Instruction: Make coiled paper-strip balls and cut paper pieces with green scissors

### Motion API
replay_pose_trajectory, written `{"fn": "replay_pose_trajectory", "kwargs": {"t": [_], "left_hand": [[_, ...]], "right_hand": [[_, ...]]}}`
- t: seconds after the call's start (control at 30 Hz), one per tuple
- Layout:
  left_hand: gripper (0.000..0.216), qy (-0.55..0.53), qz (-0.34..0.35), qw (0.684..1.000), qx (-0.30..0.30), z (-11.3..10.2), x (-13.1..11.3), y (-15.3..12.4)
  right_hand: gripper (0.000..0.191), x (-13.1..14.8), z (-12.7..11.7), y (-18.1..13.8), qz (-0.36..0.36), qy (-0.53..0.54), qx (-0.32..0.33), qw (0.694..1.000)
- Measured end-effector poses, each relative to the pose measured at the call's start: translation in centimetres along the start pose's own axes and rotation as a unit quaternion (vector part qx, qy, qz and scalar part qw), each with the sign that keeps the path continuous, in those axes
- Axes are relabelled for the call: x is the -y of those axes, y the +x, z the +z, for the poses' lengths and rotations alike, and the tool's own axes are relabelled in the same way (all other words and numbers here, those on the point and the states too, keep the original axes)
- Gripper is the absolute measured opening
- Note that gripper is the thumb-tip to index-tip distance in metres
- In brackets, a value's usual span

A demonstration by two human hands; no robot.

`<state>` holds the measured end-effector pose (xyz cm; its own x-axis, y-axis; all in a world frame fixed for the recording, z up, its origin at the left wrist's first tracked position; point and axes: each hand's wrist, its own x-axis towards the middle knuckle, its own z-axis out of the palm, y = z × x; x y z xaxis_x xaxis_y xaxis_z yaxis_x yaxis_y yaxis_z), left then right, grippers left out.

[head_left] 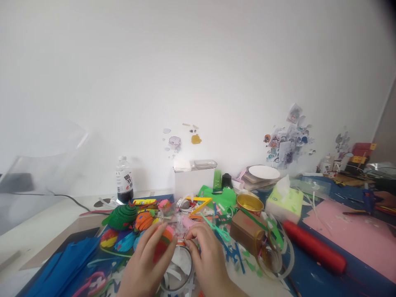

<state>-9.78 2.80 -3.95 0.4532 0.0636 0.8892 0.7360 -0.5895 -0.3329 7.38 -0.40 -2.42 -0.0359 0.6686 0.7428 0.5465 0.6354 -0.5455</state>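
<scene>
My left hand (145, 260) curls its fingers around a rolled paper piece in red, orange and green (163, 241), low in the middle of the view. My right hand (207, 253) meets it from the right, fingertips pinched at the roll's edge near a thin strip. Below both hands lies a clear round container (179, 276) holding white paper strips. A green coiled paper turtle shape (122, 216) and an orange coiled piece (144, 220) sit just beyond my left hand.
A dark drink bottle (124, 181), white box (193, 179), gold tin (249, 203), brown box (246, 231), tissue pack (284, 204) and red roller (314, 247) crowd the table. Blue paper sheets (66, 264) lie left, a pink sheet (355, 231) right. Another person's hand (385, 199) shows at far right.
</scene>
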Motion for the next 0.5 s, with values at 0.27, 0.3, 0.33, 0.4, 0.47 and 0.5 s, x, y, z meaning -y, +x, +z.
{"fn": "replay_pose_trajectory", "kwargs": {"t": [0.27, 0.3, 0.33, 0.4, 0.47, 0.5], "left_hand": [[0.027, 0.026, 0.002, 1.0, -0.009, -0.8, 0.5, 0.7], [0.028, 0.028, 0.01, 1.0, -0.01, -0.8, 0.5, 0.6], [0.03, 0.029, 0.019, 0.999, -0.009, -0.7, 0.4, 0.4], [0.031, 0.028, 0.033, 0.999, -0.005, -0.6, 0.3, 0.1], [0.03, 0.027, 0.036, 0.999, -0.003, -0.4, 0.2, 0.0], [0.029, 0.026, 0.037, 0.999, -0.005, -0.3, 0.1, 0.0]], "right_hand": [[0.023, 0.1, -0.6, 1.3, 0.226, 0.273, -0.03, 0.935], [0.028, 0.1, -0.5, 1.4, 0.259, 0.316, -0.006, 0.913], [0.032, 0.2, -0.2, 1.4, 0.288, 0.353, 0.016, 0.89], [0.039, 0.3, 0.3, 1.2, 0.34, 0.407, 0.041, 0.846], [0.043, 0.3, 0.8, 0.9, 0.384, 0.443, 0.045, 0.809], [0.044, 0.3, 0.9, 0.8, 0.4, 0.455, 0.039, 0.794]]}}
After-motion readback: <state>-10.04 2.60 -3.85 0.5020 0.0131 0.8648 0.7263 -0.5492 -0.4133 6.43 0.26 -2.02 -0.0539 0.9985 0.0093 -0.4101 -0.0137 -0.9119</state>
